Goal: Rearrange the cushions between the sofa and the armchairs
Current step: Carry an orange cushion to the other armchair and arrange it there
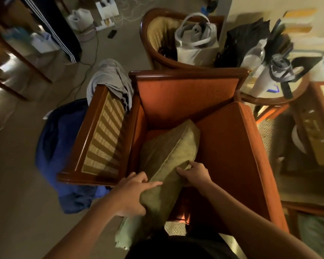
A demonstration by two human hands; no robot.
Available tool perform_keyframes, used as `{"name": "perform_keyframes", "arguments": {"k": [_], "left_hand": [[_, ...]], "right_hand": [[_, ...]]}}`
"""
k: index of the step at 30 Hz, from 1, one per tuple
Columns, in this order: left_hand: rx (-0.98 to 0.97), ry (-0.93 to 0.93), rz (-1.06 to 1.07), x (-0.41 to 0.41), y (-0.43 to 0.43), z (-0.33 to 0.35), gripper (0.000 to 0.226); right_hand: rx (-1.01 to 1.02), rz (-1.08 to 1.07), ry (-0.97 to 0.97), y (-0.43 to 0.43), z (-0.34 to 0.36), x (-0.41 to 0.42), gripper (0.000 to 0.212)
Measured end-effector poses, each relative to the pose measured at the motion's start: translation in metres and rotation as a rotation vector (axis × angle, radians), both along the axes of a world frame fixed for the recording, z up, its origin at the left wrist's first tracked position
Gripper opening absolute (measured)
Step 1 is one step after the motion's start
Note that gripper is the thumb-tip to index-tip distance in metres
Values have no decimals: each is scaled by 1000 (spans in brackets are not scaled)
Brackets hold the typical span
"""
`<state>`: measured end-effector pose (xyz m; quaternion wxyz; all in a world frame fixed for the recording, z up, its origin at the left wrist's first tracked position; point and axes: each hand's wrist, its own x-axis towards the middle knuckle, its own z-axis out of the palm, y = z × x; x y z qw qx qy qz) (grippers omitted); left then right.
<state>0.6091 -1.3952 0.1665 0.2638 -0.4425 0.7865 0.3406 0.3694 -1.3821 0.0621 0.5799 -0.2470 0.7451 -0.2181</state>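
Head view: left hand (133,193) and right hand (195,173) grip olive cushion (168,156).

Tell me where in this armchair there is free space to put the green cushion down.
A bare orange patch shows beyond the green cushion, bordered by the backrest and the big orange cushion leaning at the right. The rear chair is crowded by a grey bag. Left hand and right hand grip the cushion.

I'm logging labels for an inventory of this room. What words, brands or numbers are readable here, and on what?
None can be read.
Grey tote bag on the far chair: a dark mark, too blurred to read.
White tube on the round side table: a blue mark near its base, not legible.
Olive cushion, orange armchair: no text.
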Motion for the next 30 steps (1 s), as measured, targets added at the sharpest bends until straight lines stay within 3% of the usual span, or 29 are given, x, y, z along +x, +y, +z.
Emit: {"name": "perform_keyframes", "arguments": {"k": [2,4,6,8,11,13,14,17,18,19,21,23,25,28,30], "left_hand": [[247,52,151,2,-9,-2,91],[323,121,301,-5,-19,-9,88],[206,122,399,-26,-32,-21,99],[6,-31,357,-58,-41,-39,107],[-333,-260,337,-92,-57,-60,98],[-448,-271,370,-93,-70,-73,95],[-470,-274,381,-88,-74,-78,97],[-434,-263,422,-71,-72,-82,121],[-424,-249,449,-66,-69,-81,126],[-426,-235,477,-59,-66,-82,129],[-440,-223,538,-44,-60,-85,129],[-440,-237,616,-26,-53,-87,128],[-425,-241,721,-9,-45,-90,124],[-408,-215,890,12,-37,-91,114],[-419,-183,954,20,-35,-90,114]], "right_hand": [[-3,-37,-61,1,2,5,95],[-8,-68,-117,-3,8,11,87],[9,-179,-237,-9,20,19,60],[43,-309,-408,-15,31,26,36],[43,-231,-573,-18,37,26,35],[-24,-107,-464,-23,43,7,31],[-107,-15,-270,-28,43,-11,28],[-230,239,688,-38,38,-87,44],[-166,223,908,-36,36,-115,57],[-46,155,990,-32,34,-140,69],[262,-37,823,-21,26,-178,92],[450,-245,465,-10,12,-196,101],[488,-251,364,-4,-6,-204,88],[332,-191,503,-16,4,-191,40],[231,-102,591,-34,22,-173,22]]}}
